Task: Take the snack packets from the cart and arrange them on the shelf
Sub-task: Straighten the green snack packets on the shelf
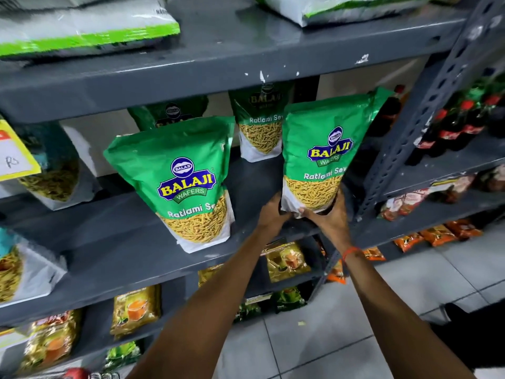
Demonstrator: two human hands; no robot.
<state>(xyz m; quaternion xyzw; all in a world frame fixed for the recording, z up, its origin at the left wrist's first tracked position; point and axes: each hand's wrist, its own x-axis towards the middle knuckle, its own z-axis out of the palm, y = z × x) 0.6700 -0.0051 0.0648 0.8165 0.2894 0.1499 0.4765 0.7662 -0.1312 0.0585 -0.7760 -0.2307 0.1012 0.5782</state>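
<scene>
A green Balaji Ratlami Sev packet (325, 149) stands upright at the right end of the grey shelf (131, 242). My left hand (272, 214) and my right hand (326, 217) both grip its bottom edge. Another packet of the same kind (185, 184) stands to its left near the shelf's front. Two more stand behind, one at the back middle (259, 127) and one partly hidden (169, 113). The cart is out of view.
The shelf's slotted upright post (410, 127) rises just right of the held packet. Beyond it stand dark soda bottles (459, 124). White and green bags (87, 31) lie on the shelf above. Tea packets (135, 310) fill lower shelves. Other snack bags (54, 176) stand at the left.
</scene>
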